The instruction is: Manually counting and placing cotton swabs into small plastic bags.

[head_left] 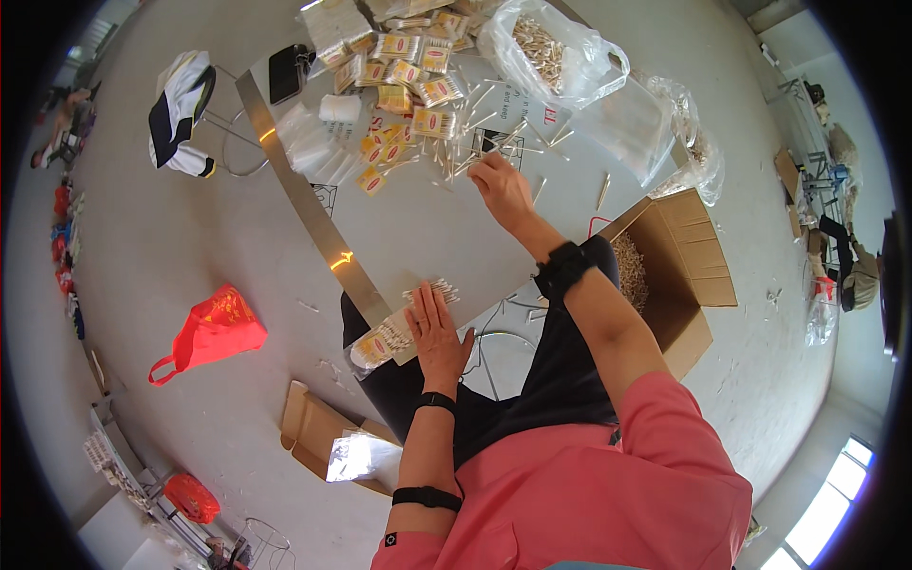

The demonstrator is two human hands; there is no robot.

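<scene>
Loose swabs [445,157] on the worktop [456,228] are best gathered lightly by the right hand [505,195], its grip not clearly seen, while the bag [376,348] at the near edge is gently steadied under the left hand's [440,350] extended fingers.

Coral short-sleeved shirt [589,503], dark square [390,539] on its left cuff; black trousers [565,380]; bare hands [439,347]; black wristband [435,401] and forearm strap [427,497] left, chunkier black band [564,271] right.
</scene>
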